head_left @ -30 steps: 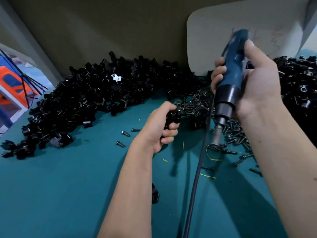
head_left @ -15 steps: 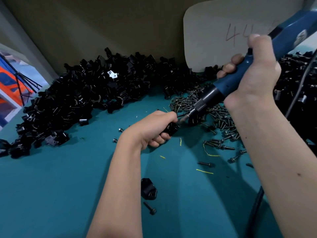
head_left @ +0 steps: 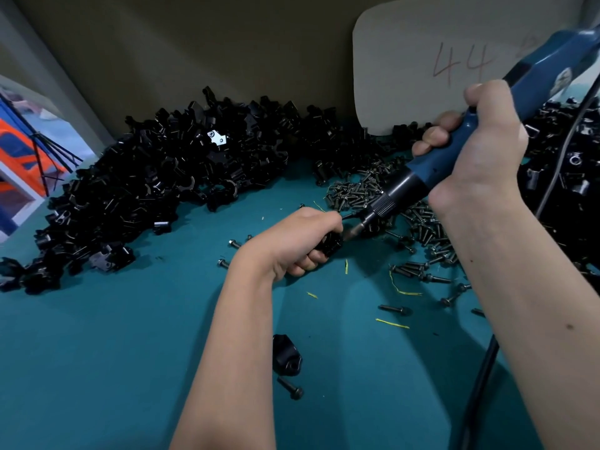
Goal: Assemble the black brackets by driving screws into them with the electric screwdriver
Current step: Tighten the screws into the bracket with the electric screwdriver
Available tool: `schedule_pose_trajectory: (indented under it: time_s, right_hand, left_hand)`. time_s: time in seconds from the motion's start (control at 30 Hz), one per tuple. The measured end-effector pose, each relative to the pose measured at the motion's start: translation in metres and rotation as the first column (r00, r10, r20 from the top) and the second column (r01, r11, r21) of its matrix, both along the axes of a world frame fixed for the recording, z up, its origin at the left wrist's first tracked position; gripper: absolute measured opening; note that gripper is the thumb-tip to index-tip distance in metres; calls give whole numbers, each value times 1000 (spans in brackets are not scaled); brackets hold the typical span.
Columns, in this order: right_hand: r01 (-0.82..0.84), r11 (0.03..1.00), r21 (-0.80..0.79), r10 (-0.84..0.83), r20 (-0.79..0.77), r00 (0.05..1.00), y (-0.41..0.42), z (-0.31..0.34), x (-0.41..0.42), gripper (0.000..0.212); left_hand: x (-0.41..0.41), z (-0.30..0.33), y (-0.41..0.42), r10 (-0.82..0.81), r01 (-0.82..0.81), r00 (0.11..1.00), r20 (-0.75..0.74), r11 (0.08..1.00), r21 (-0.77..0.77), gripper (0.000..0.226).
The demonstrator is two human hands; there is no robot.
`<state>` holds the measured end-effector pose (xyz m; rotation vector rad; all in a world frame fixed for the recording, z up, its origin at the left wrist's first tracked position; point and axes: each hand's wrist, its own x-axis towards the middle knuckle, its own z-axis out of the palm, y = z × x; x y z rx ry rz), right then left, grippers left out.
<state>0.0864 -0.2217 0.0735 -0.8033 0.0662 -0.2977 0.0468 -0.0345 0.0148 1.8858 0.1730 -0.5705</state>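
Head view, single frame. Left hand (head_left: 302,241): fingers curled in a tight grip round a black bracket (head_left: 329,243), held just above the teal desk (head_left: 97,352) near the middle of the view; only a small part of the bracket shows past the knuckles. Right hand (head_left: 480,151): grip wrapped fully round the blue body of the electric screwdriver (head_left: 454,157), thumb along the top, fingertips visible on the near side. The screwdriver is tilted, its rear end high at the upper right, its black collar and metal bit slanting down and left; the bit tip meets the held bracket at the left hand's thumb side. Whether a screw sits under the tip cannot be told. Dark cable (head_left: 480,378): runs down along the right forearm to the lower edge. Heap of black brackets (head_left: 156,190): large pile along the back wall, spreading left and forward on the desk. Second dark heap (head_left: 568,177): at the right edge, behind the right hand. Pile of screws (head_left: 360,190): loose dark screws on the desk between the two heaps, directly behind and beside the bit, with strays trailing toward the right forearm. Lone bracket (head_left: 287,354): lies on the desk beside the left forearm, a single screw (head_left: 290,388) just in front of it. Yellow slivers (head_left: 391,323): scattered on the desk near the screws. Pale card (head_left: 406,76): leaning against the back wall, handwritten "44" on it.
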Motion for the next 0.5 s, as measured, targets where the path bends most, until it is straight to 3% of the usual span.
schedule_pose_trajectory:
  time_s: [0.5]
  right_hand:
    - [-8, 1000, -24, 10, 89, 996, 5, 4, -5, 18]
  left_hand:
    - [-1, 1, 0, 37, -38, 999, -31, 999, -32, 23]
